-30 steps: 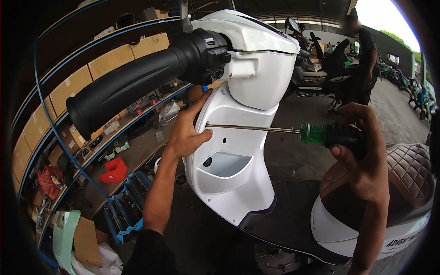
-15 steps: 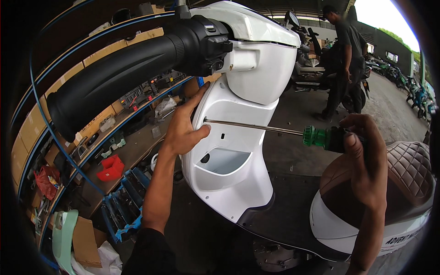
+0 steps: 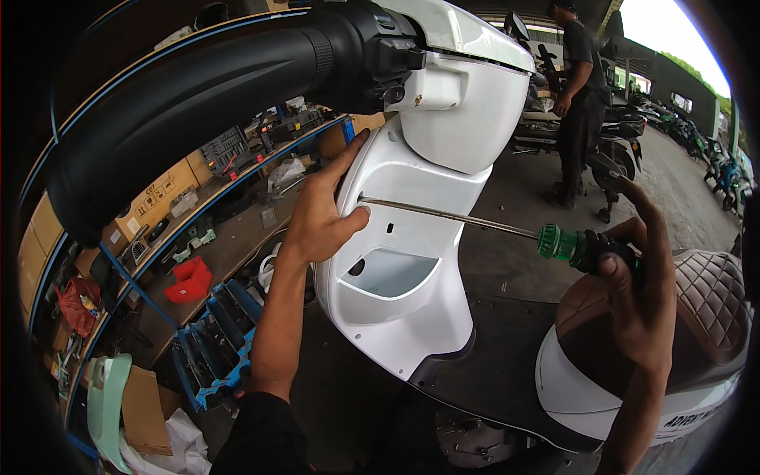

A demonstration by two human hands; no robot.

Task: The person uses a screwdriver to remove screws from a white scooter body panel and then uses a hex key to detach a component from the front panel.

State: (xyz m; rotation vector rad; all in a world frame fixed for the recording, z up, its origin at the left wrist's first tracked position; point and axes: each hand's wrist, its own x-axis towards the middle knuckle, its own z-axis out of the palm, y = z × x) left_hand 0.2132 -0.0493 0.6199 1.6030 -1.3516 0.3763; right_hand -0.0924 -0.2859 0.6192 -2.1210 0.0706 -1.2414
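Observation:
A white scooter fills the middle of the head view, with its inner leg panel (image 3: 408,261) facing me. My left hand (image 3: 321,210) grips the left edge of that panel, thumb lying against its face. My right hand (image 3: 637,289) holds a long screwdriver (image 3: 507,232) by its green and black handle. The steel shaft runs left, and its tip touches the panel just beside my left thumb. The black handlebar grip (image 3: 198,95) looms large at upper left. The brown quilted seat (image 3: 708,305) lies under my right wrist.
Shelves on the left hold cardboard boxes (image 3: 154,198), tools and a red bin (image 3: 188,281). A blue tool tray (image 3: 218,336) and a pale green panel (image 3: 107,404) sit lower left. A person in dark clothes (image 3: 578,87) stands by parked scooters at the back right.
The view has tipped down and closer, so the handlebar grip looks larger. My hands and the screwdriver keep their places on the panel. The person behind has stepped left.

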